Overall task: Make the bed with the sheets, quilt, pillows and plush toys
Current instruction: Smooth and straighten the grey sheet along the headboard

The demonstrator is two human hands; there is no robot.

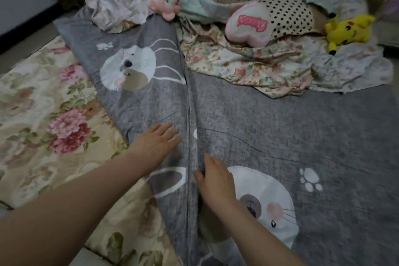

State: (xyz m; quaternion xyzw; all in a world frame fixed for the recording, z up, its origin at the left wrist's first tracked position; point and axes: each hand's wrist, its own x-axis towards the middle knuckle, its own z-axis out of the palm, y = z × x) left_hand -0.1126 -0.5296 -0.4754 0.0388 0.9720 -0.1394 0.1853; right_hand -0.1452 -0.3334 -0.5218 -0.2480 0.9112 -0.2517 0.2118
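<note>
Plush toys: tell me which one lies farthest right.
The yellow plush toy, beside the polka-dot pillow. The pink plush toy lies far to its left, with the pink heart cushion between them.

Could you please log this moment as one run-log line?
grey quilt: spread, centre ridge | left hand: flat on it | right hand: at ridge, grip unclear | yellow plush: far end

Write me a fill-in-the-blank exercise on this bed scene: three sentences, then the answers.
1. The left hand lies flat on the printed sheet, whose ground colour is ___.
2. The plush toy at the far right is ___.
3. The pink cushion with lettering has the shape of a ___.
Missing words: grey; yellow; heart.
</note>
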